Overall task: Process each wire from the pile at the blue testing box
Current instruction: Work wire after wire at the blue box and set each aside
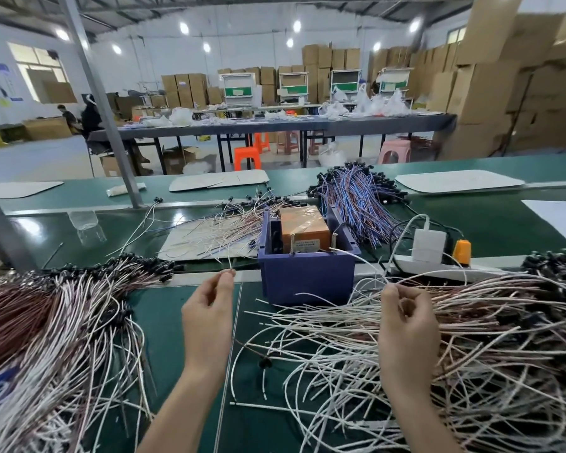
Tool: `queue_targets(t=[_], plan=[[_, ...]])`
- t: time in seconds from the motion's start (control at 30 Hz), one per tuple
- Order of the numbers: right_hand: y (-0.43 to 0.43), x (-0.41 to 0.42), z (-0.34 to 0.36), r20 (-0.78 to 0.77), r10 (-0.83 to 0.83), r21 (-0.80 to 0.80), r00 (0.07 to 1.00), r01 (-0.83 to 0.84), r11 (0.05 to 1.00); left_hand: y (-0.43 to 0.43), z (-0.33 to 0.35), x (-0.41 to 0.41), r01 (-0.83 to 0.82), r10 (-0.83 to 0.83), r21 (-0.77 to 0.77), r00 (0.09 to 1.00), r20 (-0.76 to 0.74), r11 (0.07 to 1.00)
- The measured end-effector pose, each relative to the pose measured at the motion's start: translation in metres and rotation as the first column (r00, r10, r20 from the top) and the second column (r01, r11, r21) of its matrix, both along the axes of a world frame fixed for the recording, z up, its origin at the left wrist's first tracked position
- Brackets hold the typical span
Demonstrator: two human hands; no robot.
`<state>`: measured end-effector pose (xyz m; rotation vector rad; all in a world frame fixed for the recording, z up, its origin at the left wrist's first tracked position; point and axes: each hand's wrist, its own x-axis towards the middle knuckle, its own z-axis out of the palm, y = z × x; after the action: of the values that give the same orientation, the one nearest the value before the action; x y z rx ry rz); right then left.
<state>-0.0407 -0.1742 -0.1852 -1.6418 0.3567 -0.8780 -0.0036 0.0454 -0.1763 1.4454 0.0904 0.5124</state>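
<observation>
Blue plastic testing box (304,279) is sitting on the green table (183,322). The left grip (208,308) is pinching a thin white wire (232,263). The right grip (406,322) is pinching a white strand (378,273) over the tangled white-brown wire pile (490,348).

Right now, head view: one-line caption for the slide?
Left hand and right hand each pinch a wire before the blue testing box, wire pile heaped at right.

Blue box (306,279) and wire pile (487,338)
Box upright, open-topped, holding an orange unit (304,228); tangled white and brown wires lie just right of it.
</observation>
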Motion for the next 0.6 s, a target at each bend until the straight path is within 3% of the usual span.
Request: queue_targets(t=[0.2,0.6], plan=[[-0.002,0.000,-0.005,-0.002,-0.042,0.066,0.999,0.042,0.997,-0.038,0.014,0.026,-0.073,0.051,0.366,0.996,0.070,0.928],[-0.006,0.001,-0.008,0.011,0.004,0.190,1.000,-0.006,0.982,-0.051,0.004,0.028,-0.105,0.045,0.506,0.991,0.129,0.856]])
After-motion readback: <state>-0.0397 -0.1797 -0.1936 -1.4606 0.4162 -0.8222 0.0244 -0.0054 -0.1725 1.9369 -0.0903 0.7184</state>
